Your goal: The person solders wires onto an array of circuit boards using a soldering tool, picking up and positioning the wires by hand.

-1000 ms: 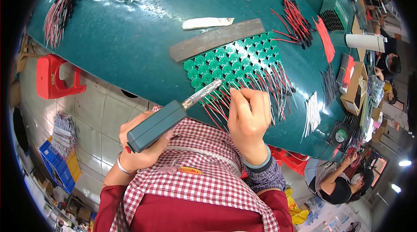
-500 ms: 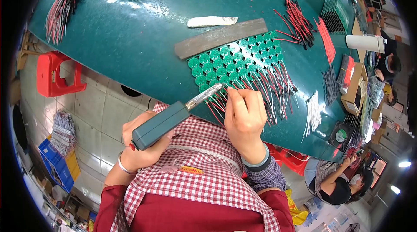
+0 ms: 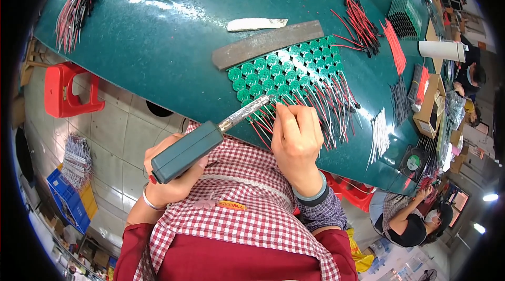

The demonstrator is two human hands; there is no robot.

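**Workshop: floor, furniture and lighting**

The green-topped worktable [image 3: 173, 44] reflects light in white streaks. Pale square tiles with visible joints cover the floor [image 3: 118, 144] at left. A red plastic stool [image 3: 60, 91] stands near the table's edge; a blue plastic crate [image 3: 68, 202] shows at lower left. Two white lamps [image 3: 490, 197] shine at far right.

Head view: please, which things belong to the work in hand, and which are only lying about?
Belonging, it seems:
gun-shaped tool in left hand
wires by right hand
green disc panel
dark bar alongside

Apparently just lying about:
white strip
red stool
blue crate
white cylinder
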